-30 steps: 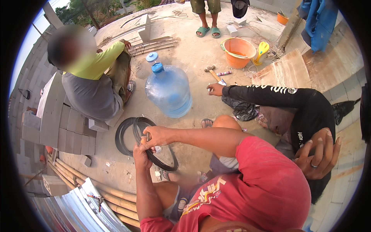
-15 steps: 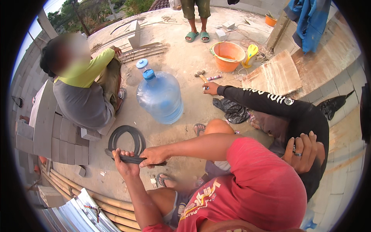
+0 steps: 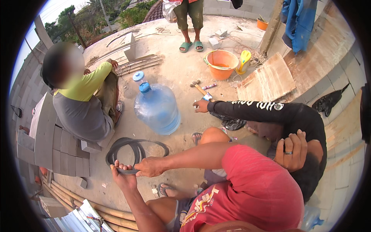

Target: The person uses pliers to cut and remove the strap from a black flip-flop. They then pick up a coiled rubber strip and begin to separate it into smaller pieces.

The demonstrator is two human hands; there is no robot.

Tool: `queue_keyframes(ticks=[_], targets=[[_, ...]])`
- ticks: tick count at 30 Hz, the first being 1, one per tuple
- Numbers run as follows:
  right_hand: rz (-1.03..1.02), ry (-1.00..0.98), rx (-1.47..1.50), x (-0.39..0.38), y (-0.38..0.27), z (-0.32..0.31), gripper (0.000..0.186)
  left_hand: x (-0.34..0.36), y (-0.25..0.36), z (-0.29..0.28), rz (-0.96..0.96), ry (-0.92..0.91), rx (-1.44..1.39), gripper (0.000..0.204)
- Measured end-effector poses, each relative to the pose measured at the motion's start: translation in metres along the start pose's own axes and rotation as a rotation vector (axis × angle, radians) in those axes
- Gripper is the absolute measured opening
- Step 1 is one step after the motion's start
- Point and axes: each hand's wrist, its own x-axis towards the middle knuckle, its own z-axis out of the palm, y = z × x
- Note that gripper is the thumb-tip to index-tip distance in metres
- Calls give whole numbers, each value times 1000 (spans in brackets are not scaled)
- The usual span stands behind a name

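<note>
A coil of thin black wire (image 3: 136, 149) is held low in front of me, its loops spread above my hands and out to the right. My left hand (image 3: 124, 170), palm up, has its fingers curled round the bundled strands. Beside it, my right hand (image 3: 150, 166) pinches the same strands from above. The two hands are close together. Past the coil stands a large clear blue water jug (image 3: 158, 110) with a blue cap.
A seated person (image 3: 83, 100) is at the left by stacked grey blocks (image 3: 67, 147). At the right, a person in black sleeves (image 3: 262, 110) reaches near a hammer (image 3: 201, 89). Farther off are an orange bucket (image 3: 221, 65) and someone in green sandals (image 3: 186, 47). Bamboo poles (image 3: 96, 207) lie lower left.
The wire loops have opened out, with a thin loop now spreading to the right. My hands have shifted slightly left and down. The black-sleeved person's arm has moved left in the picture.
</note>
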Motion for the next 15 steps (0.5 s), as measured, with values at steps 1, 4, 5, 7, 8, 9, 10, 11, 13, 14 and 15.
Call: queue_keyframes(ticks=[1,4,5,7,8,9,10,11,13,14,15], targets=[[29,7,-51,0,-1,-3,41,-6,-2,8,-16,24,61,34],[54,63,-57,0,0,-15,39,-8,-1,7,-140,-4,345,42],[87,60,-66,1,0,-19,38,-1,8,-16,-227,-77,507,44],[156,48,-83,4,4,-25,38,0,26,-43,-272,-179,890,44],[178,66,-89,4,7,-26,37,-1,32,-45,-225,-219,1109,43],[193,40,-102,5,13,-24,37,-2,36,-45,-172,-259,1328,43],[213,8,-106,5,18,-18,37,-8,39,-45,-119,-203,1288,39],[233,-24,-109,5,22,-14,37,-9,38,-41,13,-238,1281,39],[131,-109,-170,2,23,-10,36,-10,38,-30,280,-296,1258,40],[74,-154,-198,0,20,-9,35,-13,43,-24,277,-321,1373,45],[59,-232,-199,0,14,-8,34,-18,45,-24,286,-406,1484,48]])
